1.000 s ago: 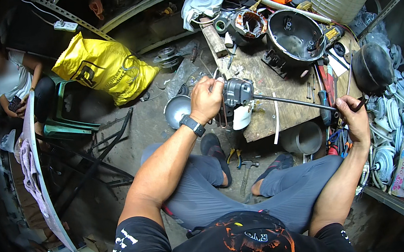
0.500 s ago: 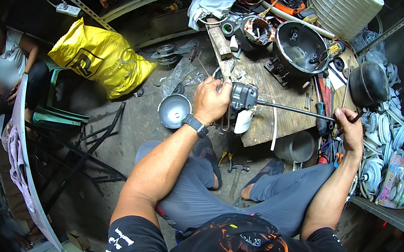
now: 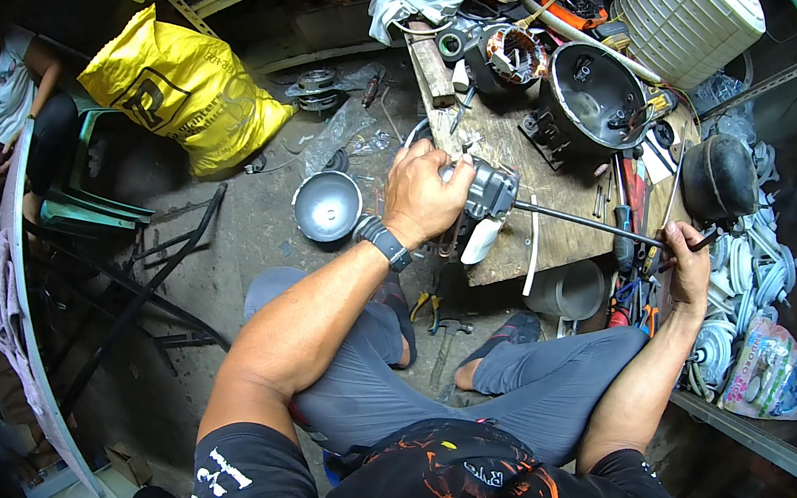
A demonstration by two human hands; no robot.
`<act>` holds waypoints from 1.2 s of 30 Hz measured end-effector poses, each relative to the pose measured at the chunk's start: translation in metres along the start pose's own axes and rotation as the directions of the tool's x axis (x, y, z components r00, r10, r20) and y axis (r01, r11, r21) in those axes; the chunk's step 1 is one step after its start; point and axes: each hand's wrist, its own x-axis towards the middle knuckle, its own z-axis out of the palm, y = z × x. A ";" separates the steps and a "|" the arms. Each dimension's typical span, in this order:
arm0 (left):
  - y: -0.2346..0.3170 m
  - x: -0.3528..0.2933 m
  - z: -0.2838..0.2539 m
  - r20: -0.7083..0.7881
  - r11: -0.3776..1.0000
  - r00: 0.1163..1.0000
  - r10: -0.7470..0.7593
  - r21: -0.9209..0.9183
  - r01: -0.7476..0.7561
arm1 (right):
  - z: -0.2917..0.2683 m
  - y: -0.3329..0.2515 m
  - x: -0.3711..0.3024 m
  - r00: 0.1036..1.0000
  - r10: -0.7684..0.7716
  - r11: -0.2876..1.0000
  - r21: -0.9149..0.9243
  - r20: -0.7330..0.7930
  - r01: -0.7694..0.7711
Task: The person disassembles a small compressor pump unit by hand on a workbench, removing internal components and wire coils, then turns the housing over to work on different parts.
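Observation:
My left hand [image 3: 423, 191] is wrapped over a dark, boxy motor-like part [image 3: 491, 194] at the front left edge of the wooden bench. A long dark rod [image 3: 589, 223] runs from that part toward the right, and whether it is fixed to it I cannot tell. Its far end is pinched between the thumb and fingers of my right hand [image 3: 688, 263], where a short black end sticks out. Below the motor-like part hangs a white blade-shaped piece [image 3: 483, 241]. My left palm hides the part's far side.
The plywood bench [image 3: 567, 243] carries a black round housing [image 3: 596, 95], a copper-wound stator [image 3: 514, 54] and several hand tools. Pale pulley-like wheels [image 3: 749, 266] are heaped at right. On the floor are a metal bowl [image 3: 328, 206], a hammer [image 3: 445, 343] and a yellow sack [image 3: 191, 95].
The view has shifted slightly, moving the surroundings in the picture. The motor-like part looks a little turned in my left hand. Both hands keep their holds.

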 end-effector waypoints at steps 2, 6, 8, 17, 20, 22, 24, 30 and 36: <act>0.013 -0.004 -0.001 -0.013 0.993 0.993 0.114 0.007 -0.114 | -0.012 0.006 0.000 0.999 0.017 1.000 0.019 -0.030 -0.016; 0.033 -0.010 -0.006 -0.055 0.957 0.956 0.287 0.046 -0.285 | -0.020 0.003 -0.007 0.999 0.035 0.998 0.045 -0.005 -0.035; 0.037 -0.010 -0.006 -0.072 0.929 0.928 0.366 0.076 -0.361 | -0.023 0.005 -0.007 1.000 -0.004 0.999 0.050 -0.019 0.005; 0.040 -0.016 -0.005 -0.096 0.885 0.881 0.464 0.097 -0.455 | -0.038 0.012 -0.010 0.994 0.048 0.999 0.022 -0.102 -0.046; 0.043 -0.020 -0.007 -0.071 0.856 0.855 0.513 0.114 -0.504 | -0.042 0.014 -0.010 0.991 0.029 0.997 0.071 -0.128 -0.020; 0.046 -0.022 -0.006 -0.086 0.814 0.811 0.579 0.111 -0.570 | -0.038 0.012 -0.007 0.990 0.049 0.994 0.102 -0.134 -0.036; 0.048 -0.026 -0.004 -0.075 0.779 0.777 0.626 0.119 -0.616 | -0.031 0.007 -0.006 0.990 0.036 0.994 0.103 -0.138 -0.022; 0.054 -0.037 -0.001 -0.021 0.737 0.741 0.671 0.126 -0.664 | -0.017 0.004 -0.004 0.989 0.033 0.997 0.067 -0.143 -0.023; 0.054 -0.047 -0.002 0.016 0.747 0.757 0.653 0.147 -0.648 | -0.005 -0.003 -0.005 0.993 0.031 0.995 0.098 -0.117 -0.020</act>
